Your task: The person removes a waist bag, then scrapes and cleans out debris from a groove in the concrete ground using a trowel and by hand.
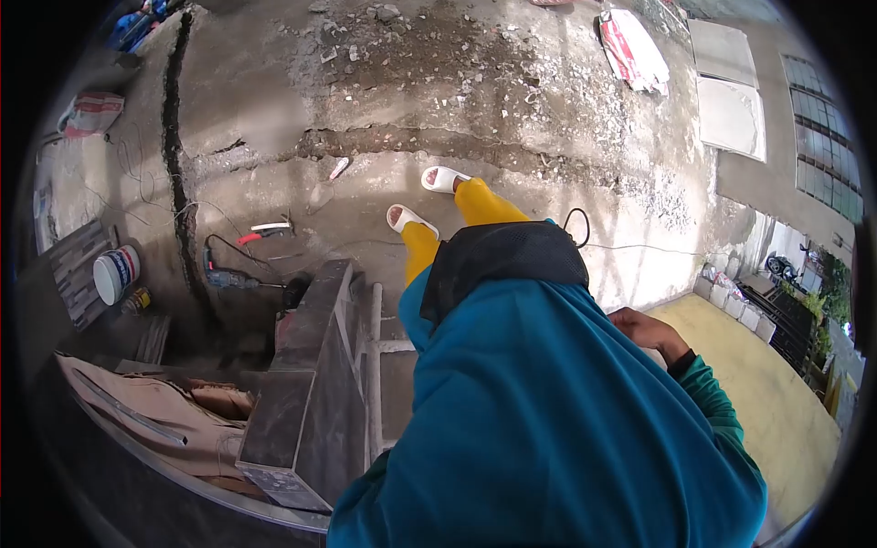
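Observation:
My right hand is beside the right side of the teal shirt. Its fingers curl in towards the cloth and are partly hidden by it, so whatever they hold does not show. My left hand is out of sight, with only the teal sleeve on that side visible. A dark mesh cloth lies over my waist, and a thin black loop sticks out to its right. Below are yellow trousers and white slippers on the rough concrete floor.
A corded power drill lies at the left near a red-handled tool. A white bucket stands farther left. A long dark gap crosses the floor. A dark tiled block borders my left side. Rubble and a sack lie ahead.

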{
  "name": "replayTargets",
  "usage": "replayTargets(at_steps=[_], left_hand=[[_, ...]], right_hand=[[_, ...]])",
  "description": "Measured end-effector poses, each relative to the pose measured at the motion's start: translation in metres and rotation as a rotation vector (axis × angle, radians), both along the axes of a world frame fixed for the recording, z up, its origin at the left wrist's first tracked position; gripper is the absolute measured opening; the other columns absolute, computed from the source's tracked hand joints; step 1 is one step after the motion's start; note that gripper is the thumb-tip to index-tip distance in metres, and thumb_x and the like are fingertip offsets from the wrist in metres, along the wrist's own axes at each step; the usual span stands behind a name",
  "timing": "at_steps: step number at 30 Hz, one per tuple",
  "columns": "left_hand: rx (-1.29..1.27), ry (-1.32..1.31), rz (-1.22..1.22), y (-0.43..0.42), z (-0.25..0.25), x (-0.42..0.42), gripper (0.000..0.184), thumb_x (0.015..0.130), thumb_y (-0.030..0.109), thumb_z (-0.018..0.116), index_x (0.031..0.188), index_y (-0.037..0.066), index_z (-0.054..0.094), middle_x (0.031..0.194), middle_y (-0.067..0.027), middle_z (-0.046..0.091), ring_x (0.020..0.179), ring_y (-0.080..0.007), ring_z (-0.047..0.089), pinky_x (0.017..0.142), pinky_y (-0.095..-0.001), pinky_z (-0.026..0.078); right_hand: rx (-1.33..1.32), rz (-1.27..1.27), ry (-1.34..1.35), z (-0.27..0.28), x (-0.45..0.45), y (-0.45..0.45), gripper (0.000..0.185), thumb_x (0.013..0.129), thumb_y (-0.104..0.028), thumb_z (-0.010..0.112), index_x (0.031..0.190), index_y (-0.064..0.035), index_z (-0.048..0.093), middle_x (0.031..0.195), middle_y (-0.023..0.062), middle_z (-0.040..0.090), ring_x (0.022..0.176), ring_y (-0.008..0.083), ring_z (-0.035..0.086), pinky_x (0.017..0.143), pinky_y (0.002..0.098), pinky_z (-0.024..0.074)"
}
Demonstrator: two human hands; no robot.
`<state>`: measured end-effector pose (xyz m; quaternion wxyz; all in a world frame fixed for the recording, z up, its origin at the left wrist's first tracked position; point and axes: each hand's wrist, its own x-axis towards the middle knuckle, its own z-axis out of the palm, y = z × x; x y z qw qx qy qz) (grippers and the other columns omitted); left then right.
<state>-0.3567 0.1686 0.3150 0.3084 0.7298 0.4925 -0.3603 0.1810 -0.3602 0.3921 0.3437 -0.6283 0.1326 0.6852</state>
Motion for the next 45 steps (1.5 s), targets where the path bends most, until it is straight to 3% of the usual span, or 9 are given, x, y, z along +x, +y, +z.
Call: replayTargets(at_steps=[3, 14, 21, 23, 27, 30, 34, 42, 45], left_hand=[[-0.004, -0.010, -0.075, -0.008, -0.021, 0.044, 0.026, 0.081, 0.013, 0.069, 0.107, 0.006, 0.064, 0.087, -0.0090, 0.064, 0.077, -0.0227, 0.063, 0.065, -0.0346, 0.050], [0.049, -0.077, -0.329, -0.053, -0.052, 0.250, 0.022, 0.081, 0.012, 0.068, 0.103, 0.007, 0.068, 0.087, -0.0098, 0.065, 0.079, -0.0250, 0.064, 0.066, -0.0362, 0.051], [0.107, -0.112, -0.579, -0.078, -0.021, 0.406, 0.020, 0.081, 0.011, 0.068, 0.101, 0.008, 0.070, 0.086, -0.0102, 0.066, 0.080, -0.0264, 0.065, 0.067, -0.0373, 0.051], [0.122, -0.688, -0.423, -0.093, 0.034, 0.489, 0.011, 0.082, 0.013, 0.067, 0.092, 0.009, 0.071, 0.081, -0.0106, 0.064, 0.074, -0.0300, 0.063, 0.066, -0.0390, 0.050], [-0.703, -1.337, -1.015, -0.203, 0.057, 0.602, 0.007, 0.081, 0.011, 0.066, 0.086, 0.008, 0.070, 0.087, -0.0050, 0.064, 0.084, -0.0263, 0.060, 0.072, -0.0372, 0.048], [-0.658, -1.100, -1.727, -0.284, 0.005, 0.620, 0.011, 0.063, 0.010, 0.070, 0.074, 0.012, 0.073, 0.071, -0.0072, 0.066, 0.076, -0.0286, 0.063, 0.073, -0.0395, 0.046], [-0.888, -0.762, -1.915, -0.310, -0.009, 0.632, 0.012, 0.060, 0.015, 0.073, 0.069, 0.009, 0.068, 0.070, -0.0113, 0.067, 0.074, -0.0290, 0.066, 0.073, -0.0443, 0.046], [-0.948, -1.436, -1.893, -0.336, -0.025, 0.615, 0.009, 0.057, 0.019, 0.068, 0.060, 0.011, 0.065, 0.061, -0.0077, 0.061, 0.066, -0.0265, 0.061, 0.068, -0.0365, 0.044], [-0.938, -1.578, -1.788, -0.343, -0.024, 0.611, 0.009, 0.055, 0.018, 0.067, 0.059, 0.011, 0.063, 0.060, -0.0072, 0.059, 0.066, -0.0266, 0.061, 0.068, -0.0374, 0.044]], right_hand=[[0.014, -0.122, 0.058, 0.000, -0.016, -0.007, 0.029, 0.092, -0.013, 0.056, 0.118, -0.0047, 0.065, 0.085, -0.0035, 0.065, 0.072, 0.0053, 0.054, 0.065, 0.0226, 0.0457], [-0.232, -0.297, -0.048, -0.007, -0.007, 0.013, 0.030, 0.090, -0.021, 0.062, 0.106, 0.0047, 0.065, 0.088, 0.0045, 0.068, 0.077, 0.0089, 0.060, 0.071, 0.0239, 0.0492], [-0.258, -0.292, -0.031, 0.016, 0.018, 0.050, 0.019, 0.085, -0.016, 0.066, 0.090, 0.0012, 0.058, 0.075, 0.0068, 0.061, 0.066, 0.0117, 0.061, 0.058, 0.0238, 0.0537], [-0.251, -0.308, 0.025, 0.017, 0.019, 0.048, 0.020, 0.083, -0.015, 0.066, 0.091, 0.0016, 0.059, 0.075, 0.0069, 0.062, 0.061, 0.0123, 0.060, 0.054, 0.0233, 0.0523], [-0.119, -0.333, 0.020, 0.012, 0.020, 0.044, 0.010, 0.081, -0.010, 0.064, 0.079, -0.0002, 0.063, 0.060, 0.0023, 0.058, 0.048, 0.0067, 0.052, 0.042, 0.0196, 0.0405], [-0.076, -0.290, 0.000, 0.024, 0.022, 0.048, 0.006, 0.080, -0.004, 0.063, 0.084, 0.0004, 0.066, 0.063, 0.0007, 0.059, 0.051, 0.0073, 0.053, 0.045, 0.0209, 0.0426], [-0.001, -0.371, -0.001, 0.033, 0.008, 0.033, 0.006, 0.080, -0.003, 0.064, 0.084, 0.0011, 0.066, 0.063, 0.0007, 0.059, 0.053, 0.0081, 0.055, 0.046, 0.0215, 0.0434], [0.368, -0.336, 0.195, 0.045, -0.039, -0.010, 0.012, 0.083, -0.008, 0.071, 0.082, 0.0007, 0.062, 0.078, 0.0105, 0.069, 0.071, 0.0142, 0.068, 0.061, 0.0263, 0.0520], [0.555, -0.119, 0.424, 0.024, -0.084, -0.016, 0.032, 0.081, -0.012, 0.074, 0.106, 0.0038, 0.061, 0.093, 0.0148, 0.070, 0.084, 0.0186, 0.067, 0.073, 0.0305, 0.0537]])
